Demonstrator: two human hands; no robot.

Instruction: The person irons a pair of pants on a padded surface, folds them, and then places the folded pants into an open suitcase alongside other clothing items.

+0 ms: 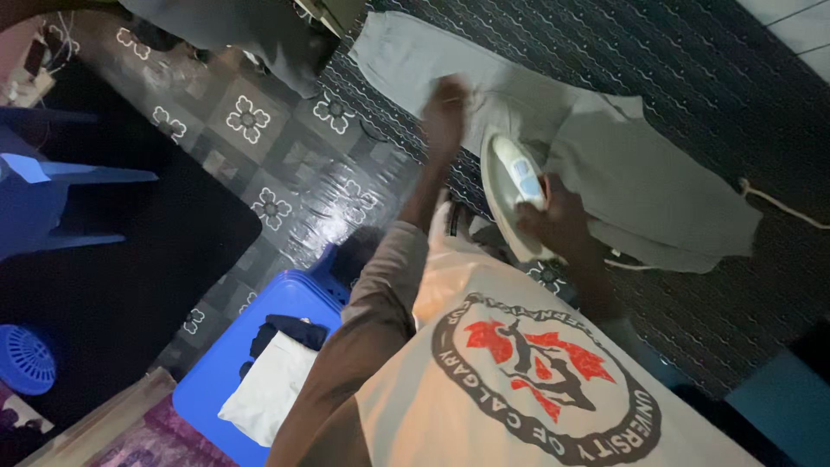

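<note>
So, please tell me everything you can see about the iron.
The iron is a pale, cream-coloured electric iron with a lighter, whitish-blue handle part on top. Its pointed nose aims toward the upper left of the picture, and it rests flat, sole down, on the grey trousers spread over the dark patterned mat. The right hand grips its rear handle. The left hand presses the cloth ahead of the nose, apart from the iron. The light is dim, so no cord or dial can be told.

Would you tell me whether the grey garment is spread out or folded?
Spread out: the grey garment lies flat on the patterned mat under the iron.
</note>
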